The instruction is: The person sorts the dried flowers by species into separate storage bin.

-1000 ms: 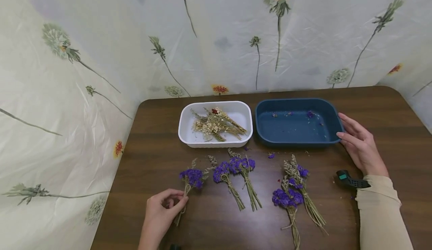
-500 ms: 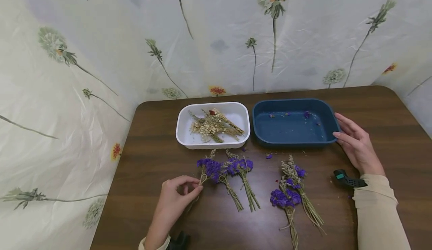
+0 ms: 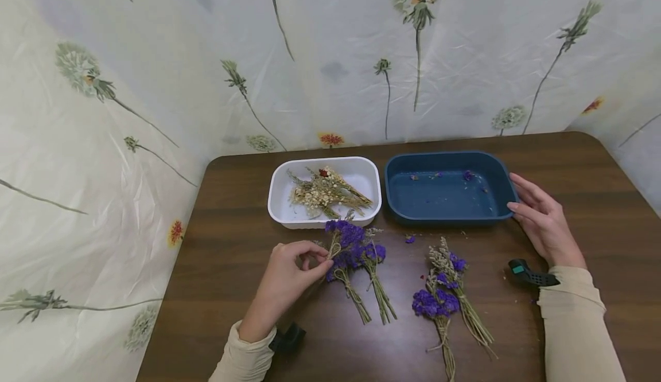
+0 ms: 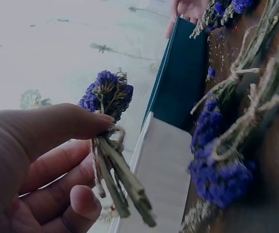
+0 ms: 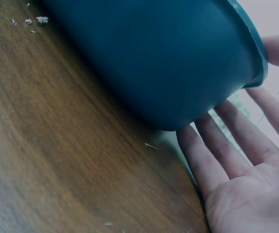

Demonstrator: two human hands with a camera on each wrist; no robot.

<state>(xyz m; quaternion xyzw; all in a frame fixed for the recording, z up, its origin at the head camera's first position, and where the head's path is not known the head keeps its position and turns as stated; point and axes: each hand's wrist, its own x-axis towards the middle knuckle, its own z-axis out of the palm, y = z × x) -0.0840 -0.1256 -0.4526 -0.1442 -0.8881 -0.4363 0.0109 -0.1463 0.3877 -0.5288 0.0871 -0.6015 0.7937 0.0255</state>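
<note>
Well inside the edges of the counter (image 3: 227, 227), backed by floral sheeting (image 3: 330, 20), a purple bouquet (image 3: 345, 233) is pinched by the left hand (image 3: 295, 272); near the far edge, a blue tray (image 3: 439, 203) is touched by the straight-fingered right hand (image 3: 548, 226).

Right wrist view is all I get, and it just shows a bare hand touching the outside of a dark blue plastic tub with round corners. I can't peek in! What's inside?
Observer: Small loose purple flower bits lie on the floor of the dark blue plastic tub.
Operator: Aw, just crumbs! Is anything being held up anywhere?
Observer: Yes, the left hand pinches a purple dried-flower bundle tied with tan twine.
Operator: Ooh! And is there something next to my tub?
Observer: A white rectangular tray with round corners stands to its left, with tan dried-flower bundles in it.
</note>
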